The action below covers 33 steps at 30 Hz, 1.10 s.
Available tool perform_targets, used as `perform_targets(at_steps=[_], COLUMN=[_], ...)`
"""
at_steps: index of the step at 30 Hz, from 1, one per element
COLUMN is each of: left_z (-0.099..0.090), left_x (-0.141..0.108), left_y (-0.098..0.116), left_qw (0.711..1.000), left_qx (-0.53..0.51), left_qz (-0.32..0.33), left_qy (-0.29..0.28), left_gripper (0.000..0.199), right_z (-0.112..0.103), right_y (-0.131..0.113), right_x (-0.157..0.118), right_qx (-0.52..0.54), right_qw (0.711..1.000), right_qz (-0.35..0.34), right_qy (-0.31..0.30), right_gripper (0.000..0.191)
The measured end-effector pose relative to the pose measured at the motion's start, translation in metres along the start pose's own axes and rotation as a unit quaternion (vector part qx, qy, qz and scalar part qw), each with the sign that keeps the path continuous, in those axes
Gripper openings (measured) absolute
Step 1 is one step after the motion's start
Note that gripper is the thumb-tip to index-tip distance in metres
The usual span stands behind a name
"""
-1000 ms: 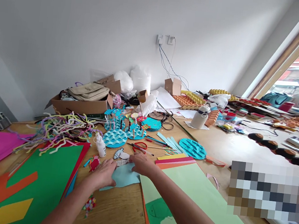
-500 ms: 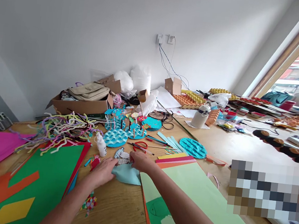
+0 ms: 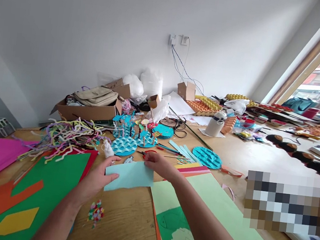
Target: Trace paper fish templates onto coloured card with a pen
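Note:
A light blue sheet of paper [image 3: 129, 176] is stretched between my two hands, raised a little off the wooden table. My left hand [image 3: 104, 172] pinches its left end, thumb in front. At the upper right corner, the fingers of my right hand [image 3: 157, 165] close on it. Just behind the sheet, part of a paper cut-out figure [image 3: 129, 159] shows; the rest is hidden. A white glue bottle [image 3: 107, 148] stands behind my left hand. Red-handled scissors [image 3: 148, 153] lie past my right hand, partly covered. A cluster of colourful paper dots [image 3: 96, 212] lies nearer to me.
Green card [image 3: 55, 177] lies to the left, pale green paper [image 3: 219, 207] to the right. Pipe cleaners [image 3: 71, 135] are heaped at the back left. Blue wavy discs [image 3: 124, 146] with small fish figures stand behind. A beige jug [image 3: 215, 125] stands back right.
The light blue paper has been lifted and spread flat between my hands. My left hand has moved to its left end. The cut-out figure is now mostly covered by the paper.

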<state>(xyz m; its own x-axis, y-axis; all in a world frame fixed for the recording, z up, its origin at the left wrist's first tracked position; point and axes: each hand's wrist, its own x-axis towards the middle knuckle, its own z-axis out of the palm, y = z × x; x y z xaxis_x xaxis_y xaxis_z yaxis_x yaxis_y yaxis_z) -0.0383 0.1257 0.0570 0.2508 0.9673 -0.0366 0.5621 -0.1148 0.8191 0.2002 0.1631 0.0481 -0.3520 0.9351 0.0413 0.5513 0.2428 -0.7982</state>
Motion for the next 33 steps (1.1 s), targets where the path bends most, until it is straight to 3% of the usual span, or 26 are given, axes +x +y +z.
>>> perform_targets(at_steps=[3, 6, 10, 12, 14, 16, 18, 21, 24, 27, 30, 33], left_z=[0.002, 0.009, 0.023, 0.029, 0.030, 0.026, 0.021, 0.023, 0.044, 0.070, 0.086, 0.092], left_x=[-0.013, -0.024, -0.035, -0.041, -0.048, -0.052, -0.052, -0.042, -0.026, -0.011, 0.002, 0.012], left_y=[0.008, 0.015, 0.013, 0.011, 0.008, 0.006, 0.003, 0.000, 0.001, 0.003, 0.002, -0.003], left_qw=[0.978, 0.952, 0.957, 0.960, 0.967, 0.973, 0.982, 0.997, 0.969, 0.934, 0.921, 0.921], left_qx=[-0.204, -0.299, -0.267, -0.249, -0.233, -0.224, -0.184, 0.047, 0.230, 0.316, 0.342, 0.341], left_qz=[-0.045, -0.069, -0.078, -0.071, -0.057, -0.031, 0.000, 0.019, 0.073, 0.099, 0.106, 0.109], left_qy=[-0.003, 0.008, 0.084, 0.104, 0.083, 0.046, 0.045, 0.061, -0.058, -0.133, -0.150, -0.152], left_gripper=[0.052, 0.052, 0.044, 0.041, 0.039, 0.041, 0.043, 0.038, 0.048, 0.053, 0.052, 0.051], right_z=[-0.001, -0.002, 0.000, 0.003, 0.005, 0.002, -0.007, -0.025, -0.036, -0.038, -0.036, -0.035], right_y=[-0.006, -0.012, -0.015, -0.014, -0.011, -0.005, 0.003, 0.017, 0.028, 0.032, 0.034, 0.037], right_x=[-0.008, -0.016, -0.035, -0.049, -0.064, -0.080, -0.095, -0.115, -0.130, -0.142, -0.150, -0.156], right_qx=[0.071, 0.122, 0.210, 0.307, 0.357, 0.373, 0.393, 0.470, 0.514, 0.522, 0.512, 0.519], right_qw=[0.997, 0.990, 0.975, 0.949, 0.931, 0.922, 0.904, 0.838, 0.791, 0.783, 0.790, 0.777], right_qz=[0.005, 0.016, 0.032, 0.058, 0.078, 0.089, 0.113, 0.140, 0.154, 0.164, 0.164, 0.168], right_qy=[0.039, 0.065, 0.068, 0.035, 0.012, 0.045, 0.124, 0.238, 0.294, 0.296, 0.296, 0.313], right_gripper=[0.005, 0.007, 0.023, 0.031, 0.030, 0.026, 0.025, 0.026, 0.027, 0.028, 0.026, 0.028])
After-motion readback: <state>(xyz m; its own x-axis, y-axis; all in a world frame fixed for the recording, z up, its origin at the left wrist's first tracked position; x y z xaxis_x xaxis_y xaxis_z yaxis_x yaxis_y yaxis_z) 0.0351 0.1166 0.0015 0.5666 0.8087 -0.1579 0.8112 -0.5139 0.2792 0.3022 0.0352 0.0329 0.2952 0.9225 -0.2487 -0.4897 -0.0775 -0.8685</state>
